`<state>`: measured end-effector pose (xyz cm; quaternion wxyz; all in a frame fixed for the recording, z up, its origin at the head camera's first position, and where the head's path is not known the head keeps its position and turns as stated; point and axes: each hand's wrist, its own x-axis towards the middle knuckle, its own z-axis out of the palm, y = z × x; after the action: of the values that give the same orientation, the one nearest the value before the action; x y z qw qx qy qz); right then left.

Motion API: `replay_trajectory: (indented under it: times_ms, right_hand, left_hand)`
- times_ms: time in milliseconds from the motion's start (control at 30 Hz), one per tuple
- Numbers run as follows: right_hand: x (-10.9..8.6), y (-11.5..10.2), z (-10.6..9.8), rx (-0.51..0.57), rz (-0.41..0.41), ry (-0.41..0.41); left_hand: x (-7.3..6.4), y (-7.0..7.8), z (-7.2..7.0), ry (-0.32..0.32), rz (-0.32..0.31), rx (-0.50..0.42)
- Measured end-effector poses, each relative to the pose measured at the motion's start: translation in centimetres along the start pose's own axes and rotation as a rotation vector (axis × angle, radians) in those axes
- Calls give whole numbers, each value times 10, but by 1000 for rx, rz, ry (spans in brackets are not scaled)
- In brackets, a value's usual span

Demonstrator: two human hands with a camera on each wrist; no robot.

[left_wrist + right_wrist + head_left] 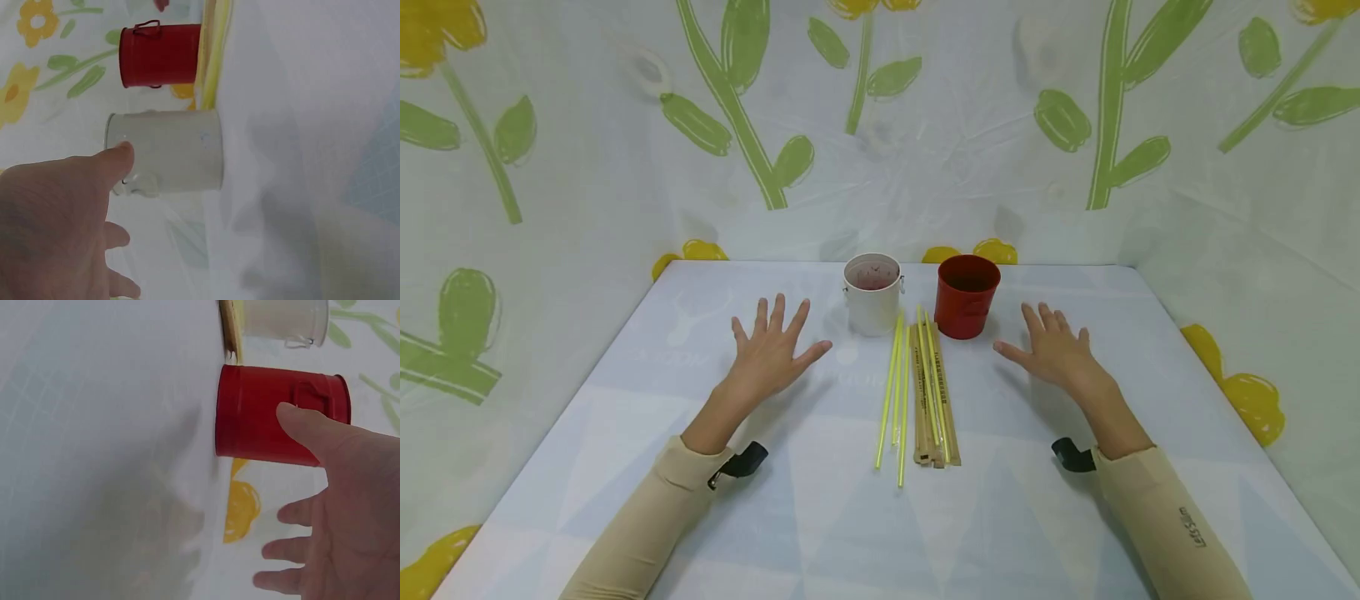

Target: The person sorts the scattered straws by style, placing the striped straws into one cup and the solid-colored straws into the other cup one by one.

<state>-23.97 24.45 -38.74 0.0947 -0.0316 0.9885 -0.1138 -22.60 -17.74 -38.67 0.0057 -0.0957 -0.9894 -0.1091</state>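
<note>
In the head view my left hand [767, 354] hovers palm down over the table's left half, fingers spread, holding nothing. My right hand [1056, 350] is held the same way on the right. Between them stand a white bucket [871, 304] and, to its right, a red bucket [966, 300], both upright. Several yellow straws [895, 400] lie lengthwise in front of the buckets. Some rest on a few brown paper-wrapped packets [951, 417] with dark print. The left hand is nearest the white bucket [172, 150], the right hand nearest the red bucket [262, 419].
The table [850, 542] has a pale cover with light blue triangles. White cloth walls [940, 167] printed with green stems and yellow flowers rise at its back and both sides. A small black device [748, 460] is worn at each sleeve cuff.
</note>
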Motion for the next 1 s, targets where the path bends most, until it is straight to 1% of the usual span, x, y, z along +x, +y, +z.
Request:
replay_trajectory:
  times_ms: [200, 300, 400, 500, 633, 733, 800, 933, 1000]
  right_hand:
    - [-3, -7, -1, 31, -30, -39]
    - [-4, -12, -1, 63, -33, -48]
    - [-4, -15, -1, 94, -51, -37]
    - [-5, -20, 0, 126, -69, -37]
    - [-5, -28, 2, 153, -74, -76]
    - [-5, -36, 2, 162, -85, -106]
    - [-3, -41, 3, 164, -103, -121]
    - [1, -53, 4, 174, -128, -167]
    - [2, -60, 6, 184, -120, -192]
  left_hand:
    - [-1, 1, 0, 16, 17, -45]
    - [0, 3, -1, 33, 38, -48]
    - [1, 5, -3, 48, 63, -39]
    - [1, 7, -5, 37, 71, -52]
    - [3, 11, -8, 16, 78, -96]
    - [8, 17, -11, 23, 94, -124]
    - [12, 22, -13, 31, 94, -144]
    - [25, 34, -18, 45, 97, -191]
    - [31, 40, -20, 50, 95, -214]
